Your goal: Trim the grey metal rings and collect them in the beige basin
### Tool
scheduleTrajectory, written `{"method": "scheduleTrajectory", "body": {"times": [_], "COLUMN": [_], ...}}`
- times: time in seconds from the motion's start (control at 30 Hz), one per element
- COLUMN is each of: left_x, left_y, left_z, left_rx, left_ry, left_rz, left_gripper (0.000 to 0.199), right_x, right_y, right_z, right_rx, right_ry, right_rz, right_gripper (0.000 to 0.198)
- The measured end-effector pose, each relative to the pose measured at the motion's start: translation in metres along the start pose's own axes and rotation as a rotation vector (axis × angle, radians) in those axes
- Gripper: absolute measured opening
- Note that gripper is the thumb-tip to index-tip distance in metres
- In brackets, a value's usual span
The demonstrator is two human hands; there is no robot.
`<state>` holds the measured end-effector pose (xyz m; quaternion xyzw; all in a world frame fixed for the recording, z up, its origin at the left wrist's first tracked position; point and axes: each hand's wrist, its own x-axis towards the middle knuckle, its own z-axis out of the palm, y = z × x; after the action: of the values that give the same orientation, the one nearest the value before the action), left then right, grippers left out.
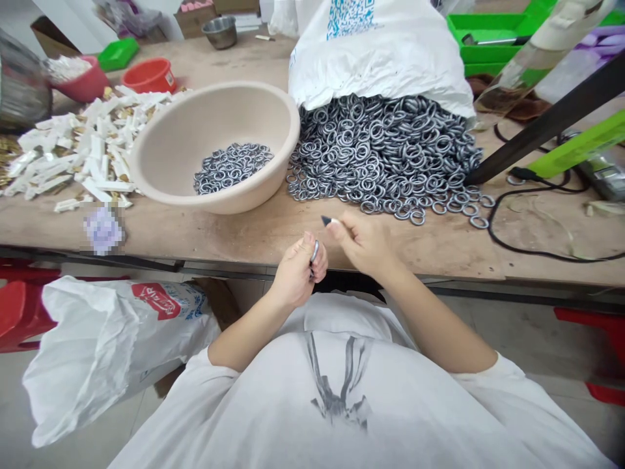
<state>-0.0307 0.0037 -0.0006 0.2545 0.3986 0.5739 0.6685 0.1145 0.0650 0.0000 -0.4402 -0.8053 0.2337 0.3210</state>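
Note:
My left hand [296, 268] is closed at the table's front edge, thumb and fingers pinching a grey ring [314, 253] that stands on edge. To its right, and apart from it, my right hand [365, 242] grips a small tool with a dark pointed tip [326, 221]; its handle is hidden in my fingers. Just beyond my hands lies a large heap of grey rings [385, 156], spilling from a white sack [375, 58]. A beige basin [166, 140] at the left of the heap holds more rings [234, 166] at its bottom.
White plastic pieces [97, 146] are piled left of the basin, near a red bowl [149, 75]. A dark post [547, 124] and a black cable [527, 249] are on the right. Below the table stands an open white sack [112, 345]. Green trays [488, 36] sit at the back right.

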Motion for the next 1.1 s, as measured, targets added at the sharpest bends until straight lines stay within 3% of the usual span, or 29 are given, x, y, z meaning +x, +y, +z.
{"method": "scheduleTrajectory", "body": {"times": [0.1, 0.17, 0.3, 0.47, 0.57, 0.67, 0.83, 0.9, 0.97, 1.1], "left_x": [0.001, 0.003, 0.007, 0.008, 0.009, 0.013, 0.024, 0.028, 0.031, 0.038], "left_y": [0.002, 0.003, 0.005, 0.013, 0.019, 0.023, 0.019, 0.016, 0.012, 0.002], "left_z": [-0.007, -0.013, -0.024, -0.034, -0.040, -0.042, -0.037, -0.036, -0.035, -0.030], "left_rx": [-0.021, -0.036, -0.065, -0.109, -0.149, -0.154, -0.014, 0.064, 0.150, 0.269], "left_ry": [0.029, 0.092, 0.153, 0.186, 0.214, 0.220, 0.173, 0.168, 0.175, 0.155], "left_rz": [0.030, 0.041, 0.034, 0.024, -0.008, -0.026, 0.012, 0.047, 0.095, 0.154], "left_gripper": [0.060, 0.054, 0.045, 0.040, 0.037, 0.041, 0.045, 0.044, 0.041, 0.036], "right_x": [0.026, 0.051, 0.106, 0.145, 0.134, 0.103, 0.069, 0.067, 0.067, 0.053], "right_y": [0.008, 0.007, -0.001, 0.001, 0.010, 0.022, 0.035, 0.038, 0.038, 0.029], "right_z": [-0.001, 0.007, 0.039, 0.064, 0.053, 0.033, 0.013, 0.010, 0.008, 0.013], "right_rx": [-0.079, -0.237, -0.512, -0.699, -0.696, -0.650, -0.655, -0.572, -0.348, 0.429], "right_ry": [0.040, -0.035, -0.215, -0.388, -0.419, -0.408, -0.347, -0.288, -0.218, -0.155], "right_rz": [0.155, 0.176, -0.017, -0.059, -0.166, -0.247, -0.116, -0.083, -0.038, 0.120], "right_gripper": [0.047, 0.046, 0.046, 0.059, 0.048, 0.042, 0.037, 0.034, 0.027, 0.036]}}
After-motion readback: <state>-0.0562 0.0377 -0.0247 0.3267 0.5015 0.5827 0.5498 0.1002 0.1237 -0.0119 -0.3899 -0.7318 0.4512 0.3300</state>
